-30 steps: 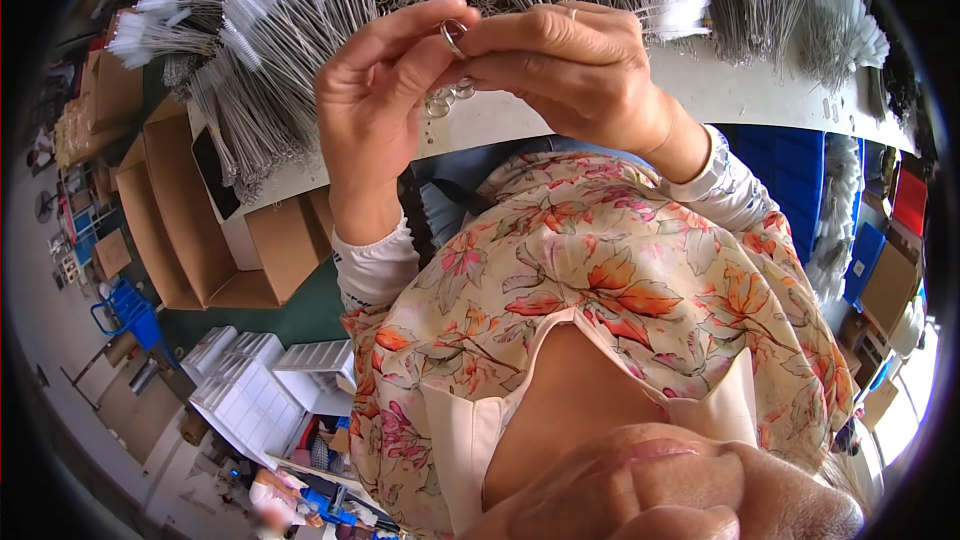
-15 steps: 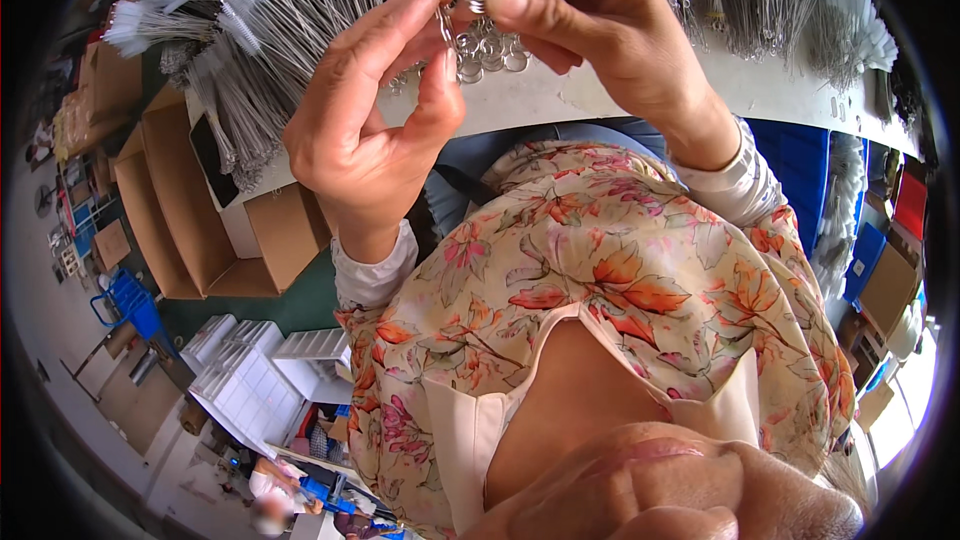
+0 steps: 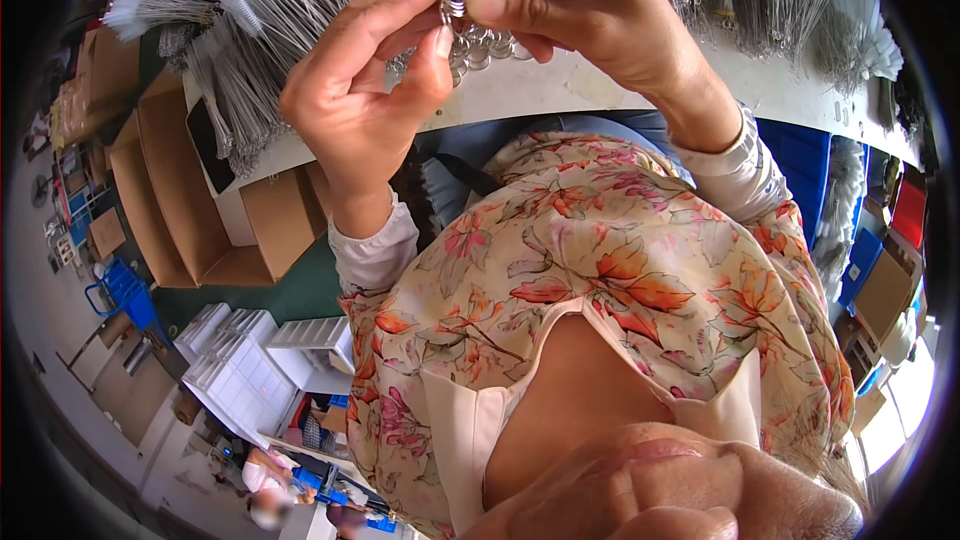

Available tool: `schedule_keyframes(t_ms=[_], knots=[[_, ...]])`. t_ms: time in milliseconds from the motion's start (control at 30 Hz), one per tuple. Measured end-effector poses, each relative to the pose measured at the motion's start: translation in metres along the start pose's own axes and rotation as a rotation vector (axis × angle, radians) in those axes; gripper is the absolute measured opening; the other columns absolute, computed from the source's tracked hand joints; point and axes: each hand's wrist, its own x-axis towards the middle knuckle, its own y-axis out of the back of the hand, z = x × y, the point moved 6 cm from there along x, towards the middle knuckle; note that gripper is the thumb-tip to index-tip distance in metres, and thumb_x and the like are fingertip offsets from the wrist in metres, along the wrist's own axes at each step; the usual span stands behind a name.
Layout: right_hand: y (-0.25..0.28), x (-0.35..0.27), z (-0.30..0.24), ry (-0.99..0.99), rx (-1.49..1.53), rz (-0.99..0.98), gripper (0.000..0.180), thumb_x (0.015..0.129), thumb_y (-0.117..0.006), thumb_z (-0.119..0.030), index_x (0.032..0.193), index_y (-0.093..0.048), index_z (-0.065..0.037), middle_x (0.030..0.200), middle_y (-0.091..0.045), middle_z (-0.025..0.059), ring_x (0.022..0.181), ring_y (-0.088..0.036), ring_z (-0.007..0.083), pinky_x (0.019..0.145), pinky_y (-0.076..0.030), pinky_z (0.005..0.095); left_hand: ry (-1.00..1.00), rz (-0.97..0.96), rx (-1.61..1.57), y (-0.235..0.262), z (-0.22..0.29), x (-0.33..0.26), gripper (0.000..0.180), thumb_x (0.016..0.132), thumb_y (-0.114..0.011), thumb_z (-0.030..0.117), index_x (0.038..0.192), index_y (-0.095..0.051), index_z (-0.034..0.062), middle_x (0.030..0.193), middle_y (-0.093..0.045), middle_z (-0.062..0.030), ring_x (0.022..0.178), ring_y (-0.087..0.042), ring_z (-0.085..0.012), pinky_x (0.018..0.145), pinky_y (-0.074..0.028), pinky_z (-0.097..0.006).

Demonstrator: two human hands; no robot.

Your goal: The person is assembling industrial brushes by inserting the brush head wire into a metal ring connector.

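Note:
Both hands are raised over the near edge of the table and meet at a small stack of shiny metal rings point(image 3: 453, 5). My left hand point(image 3: 365, 90) is closed, thumb and fingertips pinching a metal ring at the stack's near side. From the right, the thumb and forefinger of my right hand point(image 3: 590, 20) press on the other side of the stack. My fingers partly cover the rings, so how they are linked cannot be made out. Under the hands lies a heap of loose metal rings point(image 3: 485, 47).
Bundles of thin wire brushes point(image 3: 270, 30) with white bristles lie at the left, and more wire brushes point(image 3: 770, 10) at the right of the white table point(image 3: 560, 90). An open cardboard box point(image 3: 200, 210) and white crates point(image 3: 235, 365) stand lower left. Another person point(image 3: 265, 480) is far off.
My right hand has moved left, bringing its rings against the ring in my left hand. The gap between my left thumb and fingertips has narrowed.

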Motion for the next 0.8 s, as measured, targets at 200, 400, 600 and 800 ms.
schedule_keyframes(t_ms=[200, 400, 600, 800], knots=[[-0.002, -0.006, -0.006, 0.197, -0.253, 0.081, 0.013, 0.085, -0.066, -0.010, 0.092, -0.066, 0.002, 0.073, -0.061, 0.0016, 0.058, -0.051, 0.0044, 0.051, -0.041, 0.0188, 0.265, -0.056, -0.177, 0.000, -0.014, -0.008, 0.030, 0.076, -0.061, -0.013, 0.106, -0.063, -0.0093, 0.102, -0.065, -0.0165, 0.084, -0.066, -0.0164, 0.074, -0.055, -0.024], [-0.001, -0.003, 0.004, -0.031, -0.093, 0.016, 0.013, 0.086, -0.066, -0.012, 0.092, -0.066, 0.000, 0.072, -0.062, 0.0013, 0.057, -0.052, 0.0051, 0.049, -0.040, 0.0181, 0.048, 0.014, -0.065, -0.002, -0.003, -0.006, 0.029, 0.076, -0.061, -0.013, 0.104, -0.064, -0.0075, 0.100, -0.065, -0.0154, 0.083, -0.065, -0.0148, 0.074, -0.055, -0.024], [0.001, -0.010, 0.026, -0.235, 0.232, -0.072, 0.015, 0.086, -0.066, -0.014, 0.091, -0.066, 0.001, 0.070, -0.062, 0.0025, 0.054, -0.051, 0.0056, 0.048, -0.040, 0.0188, -0.172, 0.036, 0.237, -0.007, 0.010, -0.012, 0.027, 0.071, -0.067, -0.007, 0.098, -0.068, -0.0027, 0.094, -0.068, -0.0122, 0.079, -0.068, -0.0170, 0.068, -0.056, -0.024], [0.001, -0.015, 0.024, -0.078, 0.213, -0.058, 0.015, 0.085, -0.067, -0.012, 0.094, -0.066, 0.001, 0.073, -0.063, 0.0018, 0.057, -0.053, 0.0078, 0.050, -0.042, 0.0205, -0.169, 0.023, 0.247, -0.012, 0.017, -0.015, 0.028, 0.075, -0.064, -0.007, 0.102, -0.066, -0.0037, 0.096, -0.067, -0.0140, 0.080, -0.067, -0.0174, 0.070, -0.056, -0.024]])
